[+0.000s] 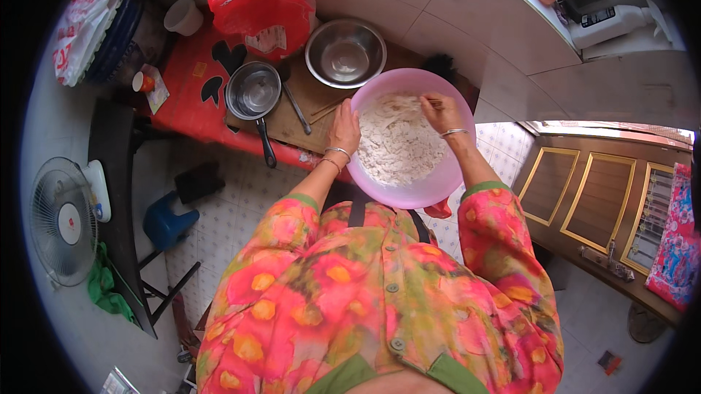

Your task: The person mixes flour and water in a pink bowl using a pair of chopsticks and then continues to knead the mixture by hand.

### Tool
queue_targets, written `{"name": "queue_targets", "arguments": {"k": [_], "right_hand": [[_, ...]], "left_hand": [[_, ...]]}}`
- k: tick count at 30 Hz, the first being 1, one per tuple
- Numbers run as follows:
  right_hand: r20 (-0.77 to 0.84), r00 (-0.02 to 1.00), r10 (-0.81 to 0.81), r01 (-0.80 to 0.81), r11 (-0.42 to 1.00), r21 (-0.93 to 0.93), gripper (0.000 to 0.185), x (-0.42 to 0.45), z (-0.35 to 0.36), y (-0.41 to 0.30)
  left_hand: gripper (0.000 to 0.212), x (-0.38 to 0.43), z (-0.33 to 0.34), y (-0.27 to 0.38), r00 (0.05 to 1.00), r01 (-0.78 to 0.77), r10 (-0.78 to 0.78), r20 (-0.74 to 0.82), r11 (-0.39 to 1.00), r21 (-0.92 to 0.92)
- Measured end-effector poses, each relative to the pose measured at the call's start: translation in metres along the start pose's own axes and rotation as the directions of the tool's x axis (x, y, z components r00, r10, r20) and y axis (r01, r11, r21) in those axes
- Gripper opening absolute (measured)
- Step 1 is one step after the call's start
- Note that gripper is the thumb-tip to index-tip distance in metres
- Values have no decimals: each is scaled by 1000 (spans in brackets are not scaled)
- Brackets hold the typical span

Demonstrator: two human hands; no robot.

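A large pink plastic bowl [405,197] stands at the table's front edge with crumbly, flaky flour dough [402,145] inside. My left hand [345,128] rests against the bowl's left rim, fingers pressed to its wall. Over the right part of the bowl, my right hand [442,113] grips thin sticks, apparently chopsticks [436,102]; their lower ends are hard to make out in the dough. Behind the bowl sits a metal basin [346,53] with nothing visible in it. To the left are a small saucepan with a black handle [253,91] and a long-handled metal utensil [297,106].
A wooden board [317,114] lies under the pans on the red-covered table [181,103]. Red plastic bag [263,8], white tub [183,16] and orange cup [143,82] stand farther back and left. A tiled wall rises behind; a blue stool [168,221] is below left.
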State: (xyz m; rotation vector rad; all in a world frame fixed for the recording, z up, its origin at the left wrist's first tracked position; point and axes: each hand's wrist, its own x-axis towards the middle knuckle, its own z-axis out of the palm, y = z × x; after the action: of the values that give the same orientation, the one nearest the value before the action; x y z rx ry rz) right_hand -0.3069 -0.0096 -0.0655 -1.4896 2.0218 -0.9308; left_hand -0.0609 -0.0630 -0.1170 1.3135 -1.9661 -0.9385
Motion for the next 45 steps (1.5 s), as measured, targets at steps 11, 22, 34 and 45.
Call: {"name": "queue_targets", "arguments": {"k": [11, 22, 34, 45], "right_hand": [[122, 677, 726, -682, 556, 475, 18, -114, -61, 13], [197, 516, 834, -461, 77, 884, 24, -106, 46, -5], [151, 804, 575, -567, 665, 486, 31, -122, -48, -27], [439, 734, 518, -72, 703, -708, 23, -80, 13, -48]], "left_hand": [[34, -1, 7, 4, 998, 60, -60, -7, 997, 44], [48, 4, -3, 21, 986, -166, 168, 10, 963, 212], [55, 1, -6, 13, 949, -316, 300, 101, 910, 267], [64, 5, 0, 4, 952, -294, 306, -25, 931, 217]]}}
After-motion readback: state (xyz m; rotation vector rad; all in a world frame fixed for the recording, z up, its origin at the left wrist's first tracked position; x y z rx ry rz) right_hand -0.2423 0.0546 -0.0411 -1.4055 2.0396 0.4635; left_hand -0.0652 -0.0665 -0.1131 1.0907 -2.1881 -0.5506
